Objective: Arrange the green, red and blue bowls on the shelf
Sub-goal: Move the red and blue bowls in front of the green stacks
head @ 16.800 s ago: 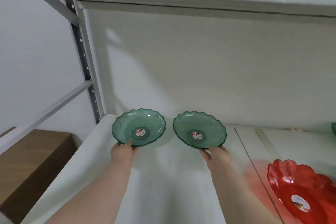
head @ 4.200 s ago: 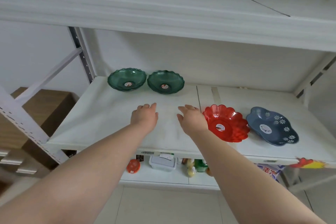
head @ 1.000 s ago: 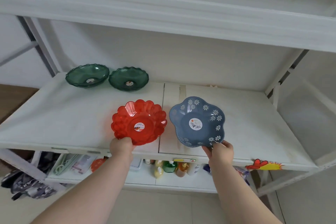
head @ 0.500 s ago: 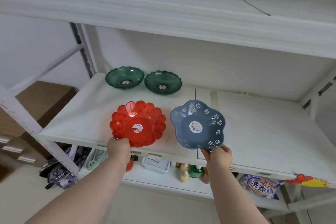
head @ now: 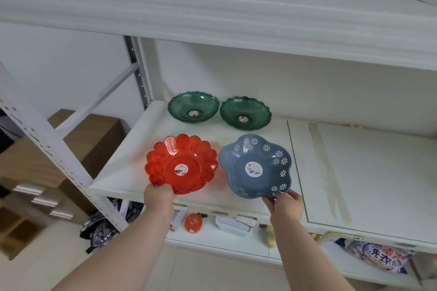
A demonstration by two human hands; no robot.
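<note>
Two green scalloped bowls stand side by side at the back left of the white shelf [head: 354, 172]: the left green bowl [head: 193, 107] and the right green bowl [head: 245, 112]. In front of them, my left hand [head: 159, 196] grips the near rim of a red petal-edged bowl [head: 181, 163]. Beside it, my right hand [head: 283, 203] pinches the near rim of a blue flower-shaped bowl [head: 255, 166] with white daisies. Both held bowls tilt toward me over the shelf's front part; whether they touch the shelf I cannot tell.
An upper shelf board [head: 212, 19] overhangs close above. A grey perforated upright [head: 139, 73] and a diagonal brace [head: 47, 146] frame the left side. Below, a lower shelf carries a red round container [head: 193, 223], a box [head: 234, 225] and a detergent bag [head: 380, 257]. Cardboard boxes [head: 47, 160] stand at left.
My view has swung left and closer over the last second. Both hands keep hold of the red and blue bowls, side by side in front of the green pair.
</note>
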